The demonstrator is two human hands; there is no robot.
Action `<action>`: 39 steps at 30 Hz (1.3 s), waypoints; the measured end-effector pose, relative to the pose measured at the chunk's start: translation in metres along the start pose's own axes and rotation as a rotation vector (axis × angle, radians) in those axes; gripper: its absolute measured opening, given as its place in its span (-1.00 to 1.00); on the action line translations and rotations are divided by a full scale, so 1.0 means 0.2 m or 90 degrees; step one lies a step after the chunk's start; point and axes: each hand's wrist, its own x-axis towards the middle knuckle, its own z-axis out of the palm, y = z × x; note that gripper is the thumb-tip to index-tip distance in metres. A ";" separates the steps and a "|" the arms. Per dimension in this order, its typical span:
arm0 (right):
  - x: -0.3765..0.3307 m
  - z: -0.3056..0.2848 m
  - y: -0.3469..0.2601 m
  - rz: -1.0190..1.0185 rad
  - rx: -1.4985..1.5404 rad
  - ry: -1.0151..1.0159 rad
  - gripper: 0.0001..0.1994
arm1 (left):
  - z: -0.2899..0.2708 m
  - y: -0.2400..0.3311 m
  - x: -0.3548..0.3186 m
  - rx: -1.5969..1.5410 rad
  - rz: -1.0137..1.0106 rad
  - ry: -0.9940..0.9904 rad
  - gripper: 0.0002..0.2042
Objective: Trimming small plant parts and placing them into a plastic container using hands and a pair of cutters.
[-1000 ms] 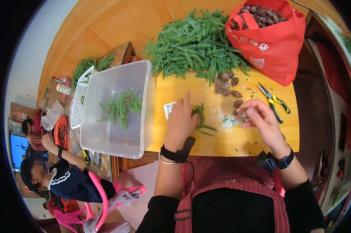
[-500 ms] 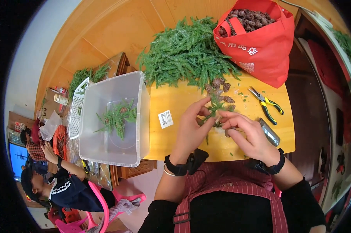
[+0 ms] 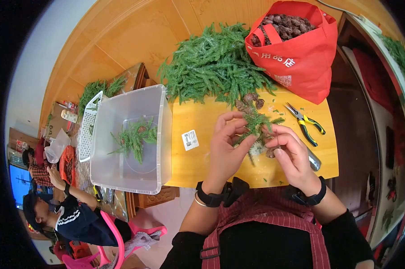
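A green artificial pine sprig (image 3: 257,122) is pinched between the thumb and fingers of my left hand (image 3: 229,145) above the yellow table. Close beside it, my right hand (image 3: 294,157) has its thumb and fingers closed on a small brown pine cone (image 3: 270,153), which hangs under the fingertips. Fingers partly cover where cone and sprig come near each other, so I cannot tell whether they are joined. Just beyond my hands lie several loose pine cones (image 3: 248,99). Pliers (image 3: 306,124) with yellow and black handles rest to the right.
A heap of green sprigs (image 3: 216,62) and a red bag (image 3: 296,58) of pine cones stand at the back. On the left, a clear plastic bin (image 3: 165,148) holds sprigs with cones. A white label (image 3: 190,140) lies on the table (image 3: 184,168). Another person (image 3: 83,224) sits far left.
My right hand has moved slightly right with the pine cone, away from the left. The sprig shows more fully between my hands and has turned a little.
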 end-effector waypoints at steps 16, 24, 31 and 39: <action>-0.11 -0.09 0.27 0.139 -0.531 -0.133 -0.84 | -0.02 0.02 -0.01 0.079 0.003 -0.062 -0.76; 0.05 -0.16 0.05 0.097 -0.156 0.129 -0.92 | 0.01 0.01 0.00 0.053 0.073 -0.052 -0.79; 0.10 -0.15 -0.03 0.096 -0.008 0.030 -0.93 | 0.05 -0.02 -0.01 0.050 0.105 -0.111 -0.81; 0.09 -0.17 0.02 0.218 0.122 -0.025 -0.91 | 0.08 -0.02 -0.01 -0.069 0.008 -0.091 -0.82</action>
